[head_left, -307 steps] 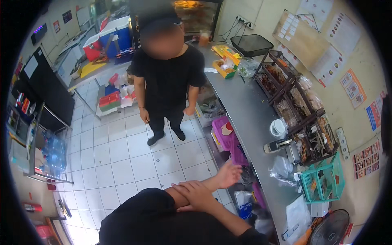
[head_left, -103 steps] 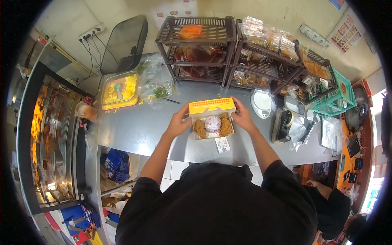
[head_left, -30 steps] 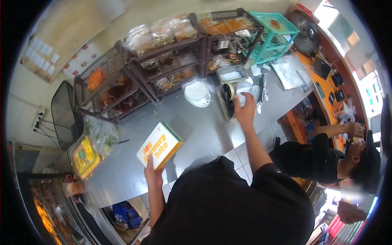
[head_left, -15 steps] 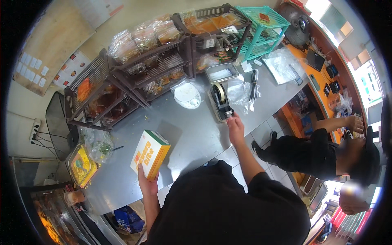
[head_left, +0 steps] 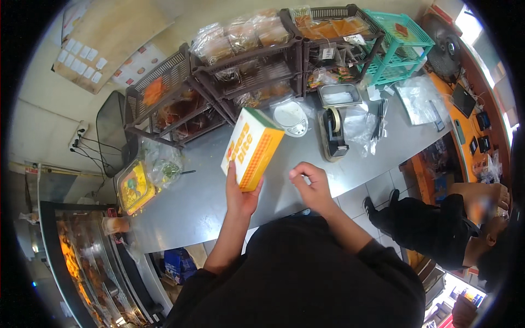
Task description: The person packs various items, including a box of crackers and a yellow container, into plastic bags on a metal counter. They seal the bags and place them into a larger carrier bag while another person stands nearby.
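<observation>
My left hand [head_left: 241, 194] grips a white and yellow food carton [head_left: 252, 147] with a green end and orange print, holding it tilted above the steel table. The thumb lies over its front face and the fingers go round the yellow side. To the right of the carton, apart from it, my right hand [head_left: 313, 186] is closed with thumb and forefinger drawn together. Whatever is in that pinch, if anything, is too small to make out. Beyond my right hand stands a black tape dispenser [head_left: 334, 134] with a roll of tape.
Brown plastic racks [head_left: 249, 63] of bagged food line the table's back, with a turquoise rack [head_left: 396, 49] at their right. A round white scale [head_left: 291, 117] and a metal tray [head_left: 340, 95] sit before them. A yellow food container [head_left: 134, 188] is at left. Another person [head_left: 421, 218] stands at right.
My right hand has come away from the tape dispenser and moved toward the carton. My left hand has raised the carton and brought it inward. The view has shifted.
</observation>
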Motion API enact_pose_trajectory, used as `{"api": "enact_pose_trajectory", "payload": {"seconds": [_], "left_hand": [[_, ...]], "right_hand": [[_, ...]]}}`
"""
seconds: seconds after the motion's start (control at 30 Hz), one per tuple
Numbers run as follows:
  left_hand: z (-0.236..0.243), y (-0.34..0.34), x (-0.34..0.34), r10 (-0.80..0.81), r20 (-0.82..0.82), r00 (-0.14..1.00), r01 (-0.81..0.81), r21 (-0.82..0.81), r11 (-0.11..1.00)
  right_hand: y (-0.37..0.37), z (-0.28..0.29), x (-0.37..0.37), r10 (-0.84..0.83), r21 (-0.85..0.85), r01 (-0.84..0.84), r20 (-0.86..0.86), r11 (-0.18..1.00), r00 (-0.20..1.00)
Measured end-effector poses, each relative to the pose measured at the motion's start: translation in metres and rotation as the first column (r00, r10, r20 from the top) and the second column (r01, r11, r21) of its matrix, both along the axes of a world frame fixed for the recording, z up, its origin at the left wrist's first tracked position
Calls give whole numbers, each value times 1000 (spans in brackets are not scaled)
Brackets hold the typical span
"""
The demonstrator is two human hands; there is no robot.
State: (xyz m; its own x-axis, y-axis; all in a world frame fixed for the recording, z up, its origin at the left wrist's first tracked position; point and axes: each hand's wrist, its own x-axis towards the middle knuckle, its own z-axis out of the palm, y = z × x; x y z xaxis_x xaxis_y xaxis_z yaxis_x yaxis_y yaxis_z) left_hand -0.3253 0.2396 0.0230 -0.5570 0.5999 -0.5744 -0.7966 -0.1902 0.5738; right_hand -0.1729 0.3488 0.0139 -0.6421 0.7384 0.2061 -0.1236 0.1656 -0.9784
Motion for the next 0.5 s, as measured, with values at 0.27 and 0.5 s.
{"api": "enact_pose_trajectory", "payload": {"seconds": [0.27,0.5], "left_hand": [[38,23,30,23,-96,995,-14,87,996],[43,9,37,-129,122,984,86,303,949]], "right_hand": [[2,26,-34,-122,-87,123,23,989,992],[36,23,-27,122,-156,-137,-107,978,987]]}}
